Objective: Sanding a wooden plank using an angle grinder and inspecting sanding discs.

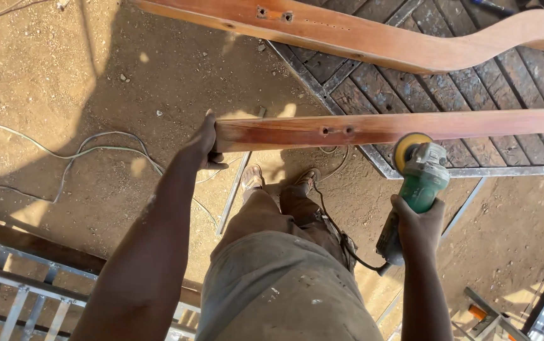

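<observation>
Gripping one wooden rail (398, 126) end, left hand (204, 146) | right hand (418, 224) clamped on one grinder (418, 180)

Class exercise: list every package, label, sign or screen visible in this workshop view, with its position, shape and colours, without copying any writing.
No packages, labels, signs or screens show. The left hand grips the end of a reddish wooden rail; the right hand holds a green angle grinder with a yellowish disc just below the rail.
</observation>
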